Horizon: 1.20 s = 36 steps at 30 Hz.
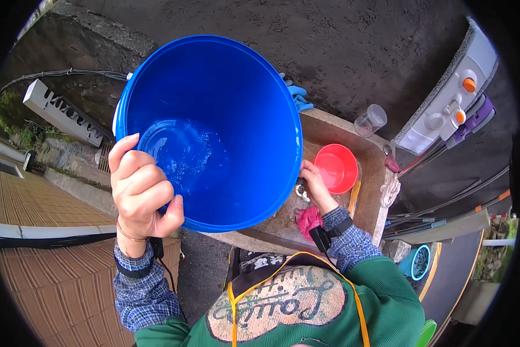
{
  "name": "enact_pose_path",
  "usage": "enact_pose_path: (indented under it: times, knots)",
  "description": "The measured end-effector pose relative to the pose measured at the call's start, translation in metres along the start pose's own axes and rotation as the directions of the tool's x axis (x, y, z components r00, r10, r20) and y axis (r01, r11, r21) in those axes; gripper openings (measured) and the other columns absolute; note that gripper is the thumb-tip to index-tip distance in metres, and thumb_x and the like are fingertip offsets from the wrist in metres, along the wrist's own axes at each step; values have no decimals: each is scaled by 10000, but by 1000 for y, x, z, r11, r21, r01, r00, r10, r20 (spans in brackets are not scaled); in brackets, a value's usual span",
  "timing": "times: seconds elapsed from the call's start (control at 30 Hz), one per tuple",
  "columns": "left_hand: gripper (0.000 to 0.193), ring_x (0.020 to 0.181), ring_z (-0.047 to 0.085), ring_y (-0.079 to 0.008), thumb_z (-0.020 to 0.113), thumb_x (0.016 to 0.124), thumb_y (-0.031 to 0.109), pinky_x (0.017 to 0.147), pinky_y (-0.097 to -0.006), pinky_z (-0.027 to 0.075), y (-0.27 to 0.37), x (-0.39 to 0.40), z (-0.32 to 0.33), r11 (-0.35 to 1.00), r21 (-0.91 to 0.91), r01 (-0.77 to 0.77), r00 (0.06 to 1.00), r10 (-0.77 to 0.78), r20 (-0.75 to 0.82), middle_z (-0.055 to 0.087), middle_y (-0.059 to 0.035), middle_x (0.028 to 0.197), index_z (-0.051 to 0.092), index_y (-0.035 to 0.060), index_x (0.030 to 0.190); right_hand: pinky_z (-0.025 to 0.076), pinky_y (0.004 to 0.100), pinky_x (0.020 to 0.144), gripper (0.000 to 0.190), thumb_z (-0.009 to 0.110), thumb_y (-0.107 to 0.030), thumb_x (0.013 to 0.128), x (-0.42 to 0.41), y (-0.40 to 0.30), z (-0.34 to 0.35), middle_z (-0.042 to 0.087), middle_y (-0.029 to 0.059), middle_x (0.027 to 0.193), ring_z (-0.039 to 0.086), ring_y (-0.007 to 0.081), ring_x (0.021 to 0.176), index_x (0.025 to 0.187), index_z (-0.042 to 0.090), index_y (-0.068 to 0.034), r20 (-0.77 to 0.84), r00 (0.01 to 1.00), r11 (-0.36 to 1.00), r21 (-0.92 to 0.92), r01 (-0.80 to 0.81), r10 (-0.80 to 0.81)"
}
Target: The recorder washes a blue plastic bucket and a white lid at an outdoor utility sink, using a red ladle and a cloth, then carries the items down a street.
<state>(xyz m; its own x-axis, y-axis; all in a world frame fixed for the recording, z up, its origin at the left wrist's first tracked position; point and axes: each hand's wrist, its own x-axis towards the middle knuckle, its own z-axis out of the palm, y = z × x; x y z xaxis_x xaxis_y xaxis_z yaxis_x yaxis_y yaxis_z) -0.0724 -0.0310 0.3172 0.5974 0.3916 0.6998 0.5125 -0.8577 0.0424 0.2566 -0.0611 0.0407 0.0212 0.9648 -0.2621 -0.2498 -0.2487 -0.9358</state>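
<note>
A large blue plastic bucket, tilted with its mouth towards me, fills the middle of the view; a little water lies low inside it. My left hand grips its rim at the lower left, the thumb over the edge. At the bucket's right side my right hand has its fingertips at the outer wall, partly hidden by it. Beneath is a stone sink, where a red plastic tub stands just beyond my right hand and a pink cloth lies near the wrist.
Blue rubber gloves and a clear plastic cup are at the sink's far edge. Mop heads lean at the right, their poles beside the sink. A turquoise bucket stands at the lower right. A brown ribbed surface is at left.
</note>
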Motion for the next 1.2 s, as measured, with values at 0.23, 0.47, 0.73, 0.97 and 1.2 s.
enact_pose_path:
  times: [0.23,0.47,0.73,0.97,1.2]
  knots:
    - [186,552,440,-201,575,454,184,899,-449,391,26,-7,16,993,-64,-103,995,102,-11,388,-20,506,419,84,464,414,378,922,170,495,7,681,-71,-188,47,545,170,1132,527,263,1054,739,349,-60,239,738,649,-359,671,-631]
    - [122,604,487,-178,575,457,174,855,-351,442,56,-10,19,985,-89,-150,985,156,76,397,-7,523,486,94,483,237,433,1071,441,394,-285,921,-69,-130,107,424,206,1318,303,313,1303,1292,430,-50,842,462,478,-538,694,277]
    - [154,490,378,-192,538,382,129,747,-378,449,54,-14,31,966,-163,-201,979,190,-76,307,-20,474,402,79,434,186,402,1093,374,425,-176,902,-20,-85,74,465,130,1305,351,253,1279,1233,494,-17,812,528,-30,-539,842,248]
    - [161,483,371,-193,536,374,136,731,-368,455,66,-18,26,953,-203,-225,974,224,-25,304,-15,464,398,76,430,191,390,1098,452,409,-150,848,5,-98,55,378,129,1387,270,240,1335,1282,451,-30,787,576,-288,-511,810,220]
    - [170,476,372,-191,530,358,153,723,-363,461,61,-21,28,948,-231,-219,975,223,-9,305,-19,463,396,75,427,180,378,1108,526,426,-79,819,-39,-80,117,318,147,1418,228,248,1350,1336,360,-9,855,308,417,-481,771,417]
